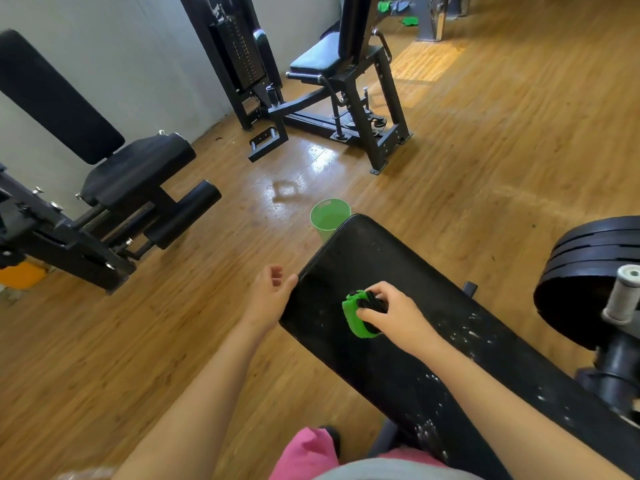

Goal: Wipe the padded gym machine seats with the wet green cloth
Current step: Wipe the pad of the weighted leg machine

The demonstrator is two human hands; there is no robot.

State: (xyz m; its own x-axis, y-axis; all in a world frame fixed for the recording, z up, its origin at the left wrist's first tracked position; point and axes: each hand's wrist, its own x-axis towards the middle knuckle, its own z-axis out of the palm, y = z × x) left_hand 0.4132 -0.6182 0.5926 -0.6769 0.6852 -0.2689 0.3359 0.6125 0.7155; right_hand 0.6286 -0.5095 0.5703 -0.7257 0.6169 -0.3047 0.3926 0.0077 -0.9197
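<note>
**Head view: right grip on cloth at mid-bench, flecked stretch lies nearer to me**

1. Grip state. I find the right grip (391, 310) curled over the wet green cloth (353, 318), pinching it in a bunch and pressing it down on the padded bench (377, 251). Something dark shows among the folds under the fingers; I cannot tell what it is. The left grip (270, 292) holds nothing. Its fingers are loosely curled, and it sits at the bench's left edge, touching it or just beside it; I cannot say which.

2. Governing relation. The bench's long axis runs from low right, close to my body, up and left to its far end. The cloth sits about midway along it, nearer the left edge. White flecks (479, 336) are scattered on the pad from the right wrist back toward me; the far part shows few. I judge the next stroke should draw along the axis toward me, and the right arm is already placed for it.

3. Surroundings. A green bucket (327, 216) stands on the floor just past the far end. Stacked weight plates (588, 258) sit to the right, apart from the pad. Two other machines with padded seats, one at left (138, 178) and one beyond (315, 58), are well apart.

4. Obstructions. Nothing lies on the pad in the stroke's path. The bucket could be knocked by a long push outward.
</note>
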